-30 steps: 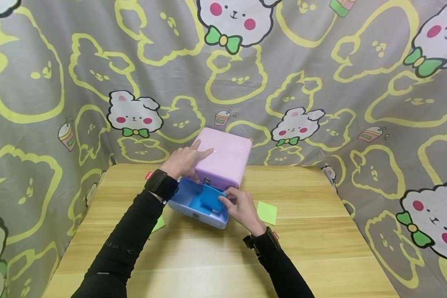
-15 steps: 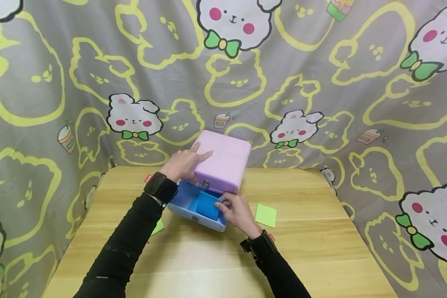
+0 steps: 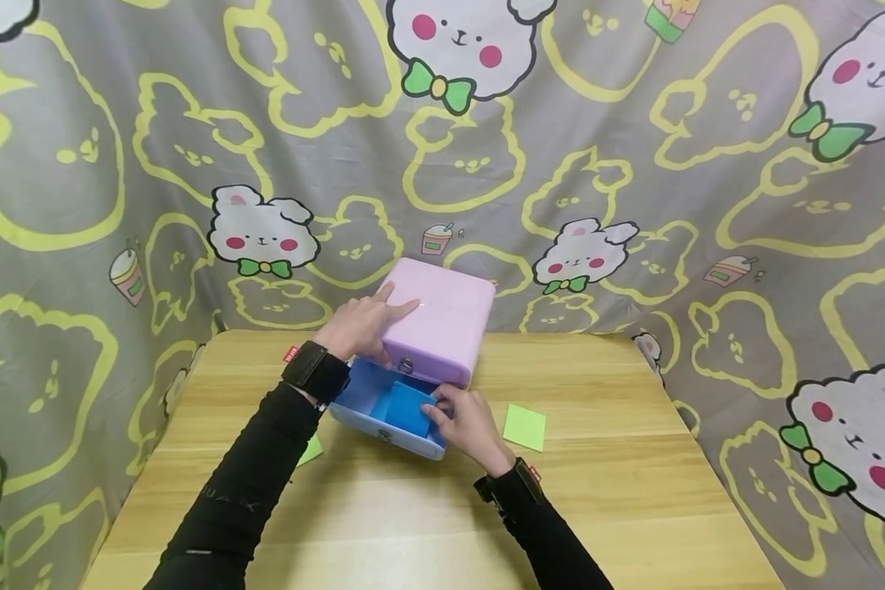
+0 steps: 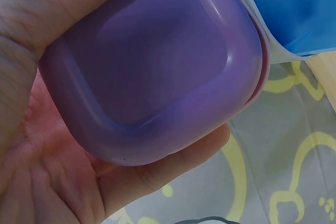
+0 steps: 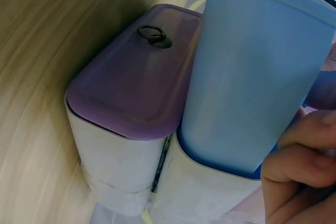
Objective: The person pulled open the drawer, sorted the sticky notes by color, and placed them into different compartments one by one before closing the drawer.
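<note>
A small drawer chest with a pink top (image 3: 450, 307) stands at the back of the table. My left hand (image 3: 357, 326) holds its left side, fingers spread on the top and thumb at the purple drawer front (image 4: 157, 66). Below it the light blue drawer (image 5: 252, 72) is pulled out. Inside lies a flat, square-looking blue item (image 3: 410, 408); its kind cannot be told. My right hand (image 3: 472, 422) pinches this item's right edge at the drawer's right end. In the right wrist view another purple drawer (image 5: 136, 77) with a ring pull is closed, next to the table surface.
A green sticky note (image 3: 524, 427) lies right of the chest. Another green note (image 3: 311, 451) shows partly beside the left forearm. A patterned grey curtain (image 3: 472, 180) hangs close behind the chest and along both sides of the wooden table (image 3: 597, 508).
The blue item has gone from raised and tilted to lower inside the drawer, with my right hand following it down and slightly left. My left hand stays on the chest.
</note>
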`<state>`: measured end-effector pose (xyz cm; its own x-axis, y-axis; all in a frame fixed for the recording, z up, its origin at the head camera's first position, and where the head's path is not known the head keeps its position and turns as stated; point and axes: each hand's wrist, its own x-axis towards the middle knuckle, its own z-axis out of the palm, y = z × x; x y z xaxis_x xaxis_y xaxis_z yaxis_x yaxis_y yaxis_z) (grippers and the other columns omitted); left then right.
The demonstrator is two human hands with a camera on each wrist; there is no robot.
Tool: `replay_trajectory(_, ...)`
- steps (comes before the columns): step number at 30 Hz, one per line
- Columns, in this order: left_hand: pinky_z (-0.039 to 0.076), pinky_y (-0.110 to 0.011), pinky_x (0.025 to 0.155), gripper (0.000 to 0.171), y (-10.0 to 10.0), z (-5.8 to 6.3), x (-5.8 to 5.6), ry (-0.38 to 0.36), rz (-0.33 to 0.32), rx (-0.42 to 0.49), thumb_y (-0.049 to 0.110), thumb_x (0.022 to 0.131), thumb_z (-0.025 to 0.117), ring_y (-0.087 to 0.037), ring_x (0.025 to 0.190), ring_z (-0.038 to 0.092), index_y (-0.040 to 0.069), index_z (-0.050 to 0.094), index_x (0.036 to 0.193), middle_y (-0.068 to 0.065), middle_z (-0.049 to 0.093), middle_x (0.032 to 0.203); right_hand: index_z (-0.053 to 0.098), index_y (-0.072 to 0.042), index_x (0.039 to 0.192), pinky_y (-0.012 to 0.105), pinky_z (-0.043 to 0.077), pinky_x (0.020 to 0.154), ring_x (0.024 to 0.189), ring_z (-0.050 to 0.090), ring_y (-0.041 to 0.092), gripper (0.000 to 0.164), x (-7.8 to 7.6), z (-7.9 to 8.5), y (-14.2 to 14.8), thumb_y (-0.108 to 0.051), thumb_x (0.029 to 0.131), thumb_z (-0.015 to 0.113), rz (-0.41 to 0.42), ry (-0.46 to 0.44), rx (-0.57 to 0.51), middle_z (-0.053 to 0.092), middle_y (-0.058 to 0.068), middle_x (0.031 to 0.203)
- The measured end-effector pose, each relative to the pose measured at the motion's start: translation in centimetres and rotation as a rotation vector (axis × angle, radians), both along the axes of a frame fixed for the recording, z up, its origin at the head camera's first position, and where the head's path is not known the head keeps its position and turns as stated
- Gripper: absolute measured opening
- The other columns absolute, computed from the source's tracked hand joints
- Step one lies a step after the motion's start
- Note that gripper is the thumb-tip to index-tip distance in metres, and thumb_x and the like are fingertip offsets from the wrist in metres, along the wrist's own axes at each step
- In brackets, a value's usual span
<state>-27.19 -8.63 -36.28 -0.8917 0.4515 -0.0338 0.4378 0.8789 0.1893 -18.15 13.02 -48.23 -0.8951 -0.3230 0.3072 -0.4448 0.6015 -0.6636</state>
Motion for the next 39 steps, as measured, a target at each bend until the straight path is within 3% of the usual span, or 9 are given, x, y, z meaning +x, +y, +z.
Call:
replay_trajectory(9,0.049,-0.063,0.104,0.113,-0.26,-0.26,-0.26,0.006,-0.009,-0.004,0.030,0.066,0.097,-0.048,0.124,0.059,0.034,0.032,0.159,-0.023,0.019,0.169,0.072,-0.007,0.091,0.026,0.061,0.065,0.077,0.077,0.019,0.015,0.05,-0.24,-0.45,-0.021,0.090,0.078,-0.024,0.099,0.112,0.078,0.009,0.086)
replay_trajectory(19,0.049,-0.063,0.105,0.113,-0.19,-0.15,-0.13,-0.003,-0.004,-0.007,0.030,0.067,0.096,-0.049,0.124,0.059,0.034,0.032,0.159,-0.022,0.018,0.169,0.072,-0.006,0.104,0.029,0.060,0.063,0.074,0.075,0.018,0.026,0.36,-0.14,-0.65,-0.025,0.088,0.080,-0.053,0.155,0.217,0.079,0.008,0.089)
replay_trajectory(33,0.048,-0.063,0.105,0.115,-0.15,-0.07,-0.19,-0.002,-0.006,-0.010,0.029,0.065,0.097,-0.049,0.125,0.059,0.034,0.031,0.159,-0.023,0.017,0.170,0.074,-0.010,0.108,0.026,0.054,0.059,0.071,0.072,0.015,0.029,0.59,-0.14,-0.72,-0.026,0.085,0.082,-0.061,0.204,0.278,0.078,0.006,0.087)
replay_trajectory(39,0.046,-0.064,0.107,0.116,-0.18,-0.14,-0.23,-0.003,-0.011,-0.005,0.029,0.064,0.098,-0.049,0.129,0.056,0.034,0.031,0.159,-0.024,0.017,0.169,0.076,-0.011,0.109,0.032,0.055,0.060,0.074,0.072,0.019,0.029,0.60,-0.49,-0.65,-0.025,0.085,0.083,-0.058,0.241,0.292,0.079,0.006,0.095)
